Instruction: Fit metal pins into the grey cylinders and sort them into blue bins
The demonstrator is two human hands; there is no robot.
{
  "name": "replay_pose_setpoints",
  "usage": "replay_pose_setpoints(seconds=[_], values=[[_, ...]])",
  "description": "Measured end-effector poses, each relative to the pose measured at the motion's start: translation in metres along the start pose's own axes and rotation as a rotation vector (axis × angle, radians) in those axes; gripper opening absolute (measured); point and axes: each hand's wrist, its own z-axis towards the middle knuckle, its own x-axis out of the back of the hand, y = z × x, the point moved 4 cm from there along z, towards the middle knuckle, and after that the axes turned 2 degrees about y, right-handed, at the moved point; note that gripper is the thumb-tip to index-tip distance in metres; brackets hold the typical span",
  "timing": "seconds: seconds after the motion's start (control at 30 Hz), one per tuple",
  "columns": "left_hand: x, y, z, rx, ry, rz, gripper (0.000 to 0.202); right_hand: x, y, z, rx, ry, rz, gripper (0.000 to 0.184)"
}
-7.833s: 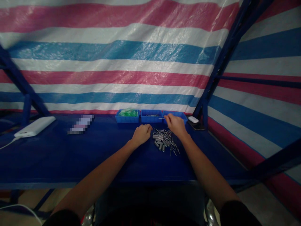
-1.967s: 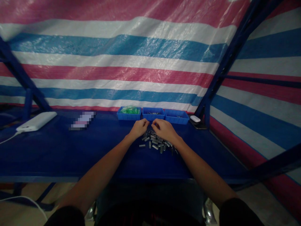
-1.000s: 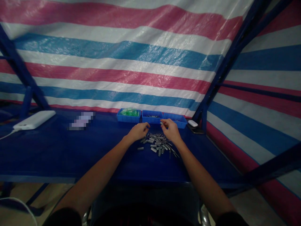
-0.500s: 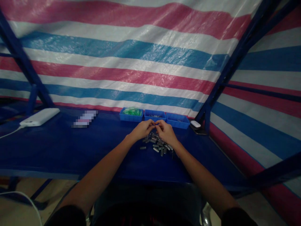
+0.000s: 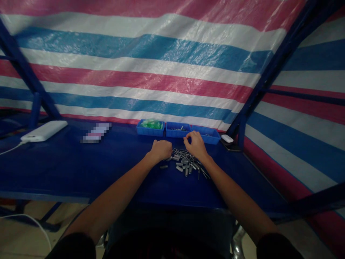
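Note:
My left hand [image 5: 162,149] is closed, knuckles up, at the left edge of a pile of small metal parts [image 5: 185,164]. Its fingertips are hidden, so what it holds, if anything, does not show. Above the pile's far side, my right hand [image 5: 196,144] has its thumb and fingers curled into a pinch; I cannot make out anything between them. The pile mixes short grey metal cylinders with thin metal rods. One short cylinder [image 5: 163,167] lies apart on the left. Just beyond my hands stands the middle blue bin [image 5: 175,134], holding small metal pieces.
A blue bin [image 5: 147,131] of green plastic pieces adjoins on the left, and another blue bin [image 5: 212,139] with a few small pieces on the right. A white earbud case [image 5: 227,138] lies beyond it. A white power bank [image 5: 44,131] with a cable sits far left on the blue table [image 5: 113,172].
My hands were together at the fingertips above the pile and are now apart. The left moved down and left, the right moved slightly right. The view has tilted a little.

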Motion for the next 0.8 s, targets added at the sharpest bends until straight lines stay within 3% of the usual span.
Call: replay_pose_setpoints(seconds=[0.13, 0.3, 0.57, 0.8], values=[[-0.009, -0.001, 0.005, -0.016, -0.017, -0.142, 0.020, 0.006, 0.007, -0.002, -0.086, 0.051, 0.061, 0.011], [-0.019, -0.004, 0.010, 0.007, -0.035, -0.261, 0.032, 0.001, 0.004, -0.002, -0.075, 0.045, 0.068, 0.012], [-0.006, -0.006, 0.002, 0.042, 0.035, -0.055, 0.020, -0.013, -0.008, -0.010, -0.077, -0.117, 0.190, 0.009], [-0.003, -0.002, 0.000, 0.037, 0.003, -0.057, 0.018, -0.013, -0.014, -0.011, -0.024, -0.196, 0.060, 0.013]])
